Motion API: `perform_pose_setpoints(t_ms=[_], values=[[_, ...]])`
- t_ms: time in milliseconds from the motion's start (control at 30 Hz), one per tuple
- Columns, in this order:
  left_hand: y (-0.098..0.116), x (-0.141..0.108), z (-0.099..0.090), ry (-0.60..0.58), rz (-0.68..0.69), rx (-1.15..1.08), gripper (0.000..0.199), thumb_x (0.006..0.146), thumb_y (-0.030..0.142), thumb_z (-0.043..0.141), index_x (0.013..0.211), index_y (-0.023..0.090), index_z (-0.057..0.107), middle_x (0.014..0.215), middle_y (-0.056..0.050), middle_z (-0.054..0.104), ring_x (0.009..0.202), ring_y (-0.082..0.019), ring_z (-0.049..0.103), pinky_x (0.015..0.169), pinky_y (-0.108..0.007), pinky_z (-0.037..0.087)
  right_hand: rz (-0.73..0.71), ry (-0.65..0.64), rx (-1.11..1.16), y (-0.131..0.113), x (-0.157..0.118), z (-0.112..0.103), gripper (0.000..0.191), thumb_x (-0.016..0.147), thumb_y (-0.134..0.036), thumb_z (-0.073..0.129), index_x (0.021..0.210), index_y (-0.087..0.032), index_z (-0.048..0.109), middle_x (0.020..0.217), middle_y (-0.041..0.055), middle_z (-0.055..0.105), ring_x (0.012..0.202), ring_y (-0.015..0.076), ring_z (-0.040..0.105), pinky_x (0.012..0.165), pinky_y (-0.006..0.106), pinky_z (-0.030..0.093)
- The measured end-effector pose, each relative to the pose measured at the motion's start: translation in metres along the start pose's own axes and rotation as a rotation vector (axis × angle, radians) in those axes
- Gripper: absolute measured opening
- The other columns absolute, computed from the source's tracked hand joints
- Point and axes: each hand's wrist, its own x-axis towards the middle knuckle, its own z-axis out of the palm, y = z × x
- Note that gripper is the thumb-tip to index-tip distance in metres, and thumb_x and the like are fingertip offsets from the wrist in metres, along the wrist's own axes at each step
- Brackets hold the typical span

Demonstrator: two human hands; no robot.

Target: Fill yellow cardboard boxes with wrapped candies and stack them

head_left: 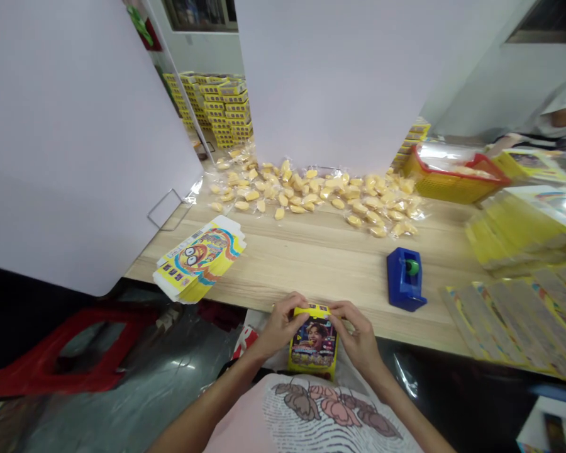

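A long pale wooden workbench [311, 264] runs across the view, with loose yellow wrapped sweets [306, 192] heaped along its far side and a blue plastic tape dispenser [404, 280] near its front edge. Just off that edge, a small yellow printed cardboard box [314, 346] stands upright between both hands. The left hand [278, 326] and right hand [356, 330] grasp its upper end, their curled fingers [290, 305] clenched on the top rim from either side.
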Motion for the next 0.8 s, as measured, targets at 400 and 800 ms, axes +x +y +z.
perform_pose_setpoints(t_ms=[400, 800], values=[[0.012, 0.068, -0.015, 0.171, -0.308, -0.452, 0.029, 0.062, 0.028, 0.08, 0.083, 0.019, 0.062, 0.079, 0.001, 0.064, 0.064, -0.013, 0.059, 0.056, -0.021, 0.048, 0.299, 0.852, -0.118, 0.068, 0.02, -0.148, 0.034, 0.073, -0.047, 0.064, 0.074, -0.013, 0.07, 0.072, 0.0064, 0.065, 0.063, 0.0175, 0.057, 0.054, 0.027, 0.044], [0.009, 0.085, -0.015, -0.037, -0.384, -0.465, 0.029, 0.07, 0.029, 0.077, 0.088, 0.018, 0.057, 0.083, 0.0, 0.064, 0.065, -0.016, 0.064, 0.055, -0.025, 0.051, 0.302, 0.972, -0.099, 0.075, 0.025, -0.12, 0.034, 0.072, -0.048, 0.066, 0.074, -0.014, 0.069, 0.084, 0.0072, 0.059, 0.077, 0.0183, 0.056, 0.062, 0.028, 0.048]])
